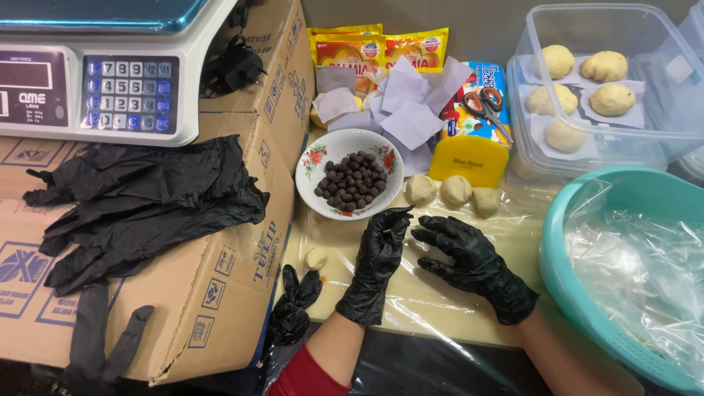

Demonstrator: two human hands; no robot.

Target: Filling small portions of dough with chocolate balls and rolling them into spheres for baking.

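Your left hand (378, 257) is pinching fingertips just below the bowl (312, 176) rim; your right hand (469, 264) is hovering, fingers spread, empty, over bare plastic sheet (425, 301).

My left hand (378, 265) and my right hand (473, 265) wear thin black gloves, smooth with a faint sheen (rubbery-looking). Under them a glossy, crinkled clear plastic sheet (433, 293) covers the table. Just beyond my left hand, the glazed ceramic bowl (315, 163) shines white around matt brown chocolate balls (353, 180). Right of the bowl lie soft, matt dough balls (455, 191). Behind it, matt white paper squares (407, 110). Left of it, a rough, dull cardboard box (213, 286) carries limp spare gloves (139, 205).
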